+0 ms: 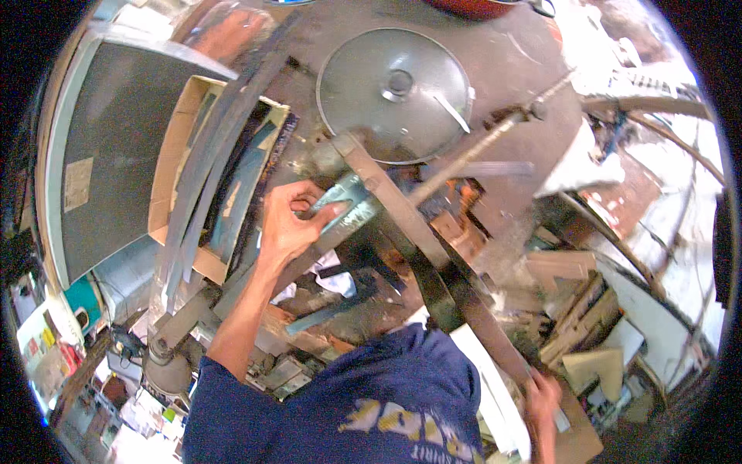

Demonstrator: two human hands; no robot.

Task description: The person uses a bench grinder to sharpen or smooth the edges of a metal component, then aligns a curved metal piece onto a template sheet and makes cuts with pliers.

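Note:
My left hand (287, 226) reaches forward with its fingers curled and its thumb pressed on a small light bluish metal plate (352, 199). The plate lies under the upper end of a long flat metal bar (440, 247), which looks like the lever of a hand shear. This bar slants across the middle, down to the right. At its lower end my right hand (543, 396) is closed around it, partly blurred. A thinner dark blade-like piece (434, 290) sits beside the bar. Just beyond the plate lies a large round lid (394, 97) with a central knob.
Long metal strips (216, 170) lie across an open cardboard box (174, 166) at left, near a big dark framed panel (116, 147). A rod (471, 158) slants behind the bar. Wood and cardboard scraps (576, 317) lie at right. A red pan (475, 6) stands at the far edge.

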